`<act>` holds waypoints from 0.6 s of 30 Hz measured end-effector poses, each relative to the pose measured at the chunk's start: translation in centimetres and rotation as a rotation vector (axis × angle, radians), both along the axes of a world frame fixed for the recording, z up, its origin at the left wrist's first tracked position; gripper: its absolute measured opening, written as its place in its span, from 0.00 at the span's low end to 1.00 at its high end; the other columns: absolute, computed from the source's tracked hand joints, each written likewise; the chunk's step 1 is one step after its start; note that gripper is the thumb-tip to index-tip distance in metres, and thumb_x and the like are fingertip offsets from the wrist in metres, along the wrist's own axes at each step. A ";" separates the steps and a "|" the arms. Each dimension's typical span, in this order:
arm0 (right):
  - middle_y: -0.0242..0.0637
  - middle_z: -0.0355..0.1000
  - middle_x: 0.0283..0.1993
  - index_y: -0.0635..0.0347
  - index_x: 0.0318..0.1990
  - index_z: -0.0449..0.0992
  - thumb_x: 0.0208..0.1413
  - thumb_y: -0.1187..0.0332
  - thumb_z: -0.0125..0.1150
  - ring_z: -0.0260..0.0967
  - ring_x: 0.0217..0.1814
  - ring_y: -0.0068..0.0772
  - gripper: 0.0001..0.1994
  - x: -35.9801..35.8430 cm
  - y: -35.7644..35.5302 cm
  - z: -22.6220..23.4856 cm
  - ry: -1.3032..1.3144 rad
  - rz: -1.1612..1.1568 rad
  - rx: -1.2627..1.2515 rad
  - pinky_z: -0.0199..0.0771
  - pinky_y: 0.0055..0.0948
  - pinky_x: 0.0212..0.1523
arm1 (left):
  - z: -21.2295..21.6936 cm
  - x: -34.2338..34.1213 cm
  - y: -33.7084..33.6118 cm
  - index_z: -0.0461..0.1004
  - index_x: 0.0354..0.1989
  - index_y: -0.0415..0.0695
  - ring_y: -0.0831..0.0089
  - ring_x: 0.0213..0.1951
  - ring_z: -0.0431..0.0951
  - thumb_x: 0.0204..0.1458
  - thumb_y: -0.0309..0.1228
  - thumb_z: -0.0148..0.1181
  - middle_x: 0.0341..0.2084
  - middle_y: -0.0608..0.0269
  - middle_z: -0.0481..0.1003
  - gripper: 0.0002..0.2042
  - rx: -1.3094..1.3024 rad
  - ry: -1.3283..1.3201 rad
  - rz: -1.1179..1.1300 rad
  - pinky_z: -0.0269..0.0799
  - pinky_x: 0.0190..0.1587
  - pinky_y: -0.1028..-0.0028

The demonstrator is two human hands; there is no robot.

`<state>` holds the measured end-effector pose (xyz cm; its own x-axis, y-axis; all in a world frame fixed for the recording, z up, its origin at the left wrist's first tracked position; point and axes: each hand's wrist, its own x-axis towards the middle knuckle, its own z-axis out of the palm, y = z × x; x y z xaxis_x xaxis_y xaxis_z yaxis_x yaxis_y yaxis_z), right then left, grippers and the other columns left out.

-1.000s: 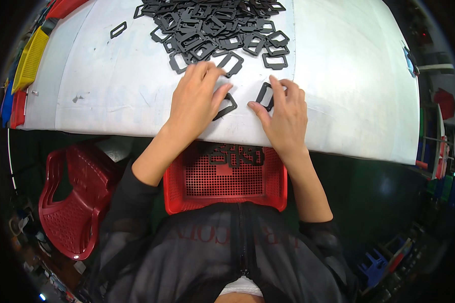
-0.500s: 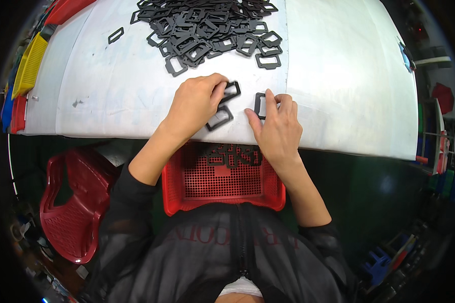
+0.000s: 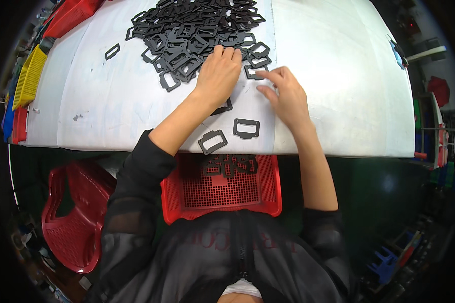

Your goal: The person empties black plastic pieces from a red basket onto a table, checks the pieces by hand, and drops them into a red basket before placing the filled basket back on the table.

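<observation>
A heap of flat black rectangular plastic frames [image 3: 179,38] lies on the white table. My left hand [image 3: 220,73] reaches over the heap's near edge; its fingers curl down and their tips are hidden. Right of it, my right hand [image 3: 289,96] is open, thumb and index finger apart. That index fingertip is at the edge of a black frame [image 3: 249,72] beside the heap. Closer to me lie two separate frames, a tilted one [image 3: 202,143] and a straighter one [image 3: 246,135]. Another frame [image 3: 229,106] shows partly from behind my left wrist.
Below the table edge sits a red plastic basket [image 3: 170,197] with several black frames inside. One frame [image 3: 112,51] lies alone left of the heap. A dark red chair [image 3: 76,232] stands at lower left. Yellow [image 3: 30,78] and red baskets [image 3: 73,17] line the table's left side.
Both hands have moved away from me, the left onto the heap. The frames they were at now lie on the table near its front edge. The view has shifted slightly.
</observation>
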<state>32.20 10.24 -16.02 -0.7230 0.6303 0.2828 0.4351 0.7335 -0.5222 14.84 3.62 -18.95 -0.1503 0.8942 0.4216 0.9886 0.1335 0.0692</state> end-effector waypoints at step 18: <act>0.35 0.72 0.39 0.51 0.43 0.80 0.54 0.69 0.61 0.73 0.40 0.40 0.09 0.9 4.3 1.0 -0.145 0.105 -0.114 0.72 0.35 0.40 | 1.8 0.8 -3.2 0.77 0.41 0.40 0.61 0.40 0.75 0.50 0.25 0.61 0.35 0.58 0.75 0.10 0.098 -0.469 -0.172 0.72 0.42 0.67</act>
